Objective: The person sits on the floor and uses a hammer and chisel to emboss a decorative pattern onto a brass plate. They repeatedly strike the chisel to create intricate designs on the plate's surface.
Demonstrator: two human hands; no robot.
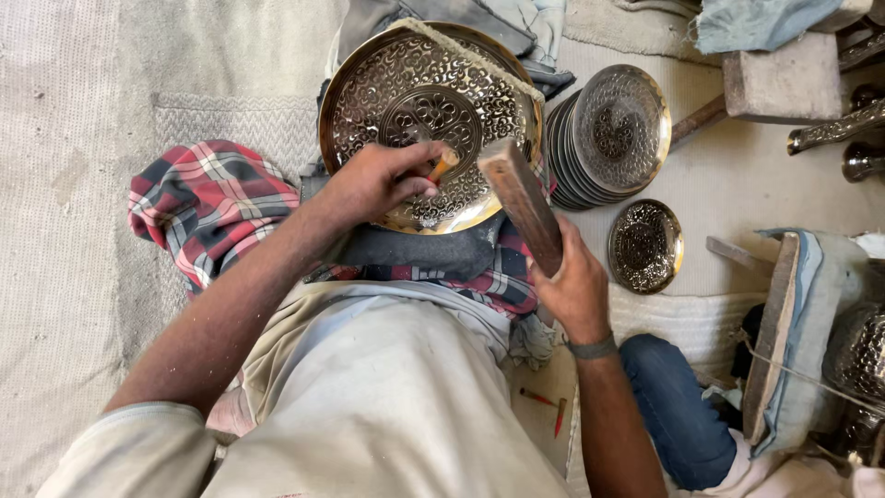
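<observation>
Sheet metal, I judge, makes the large round brass-coloured engraved tray [429, 120] stiff yet thin, easily dented, best held by its rim. It leans on a red checked cloth [207, 203], directly under the left hand [378, 184], whose grip is closed on a small orange-tipped punch [444, 164]. Right hand's [576, 286] grip clasps a brown wooden mallet [521, 203]. Beyond it stand stacked engraved plates [608, 134]. No labels visible.

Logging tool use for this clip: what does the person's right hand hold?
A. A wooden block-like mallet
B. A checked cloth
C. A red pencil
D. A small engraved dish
A: the right hand grips a wooden mallet raised beside the large engraved plate, while the left hand holds a small punch against that plate.
</observation>
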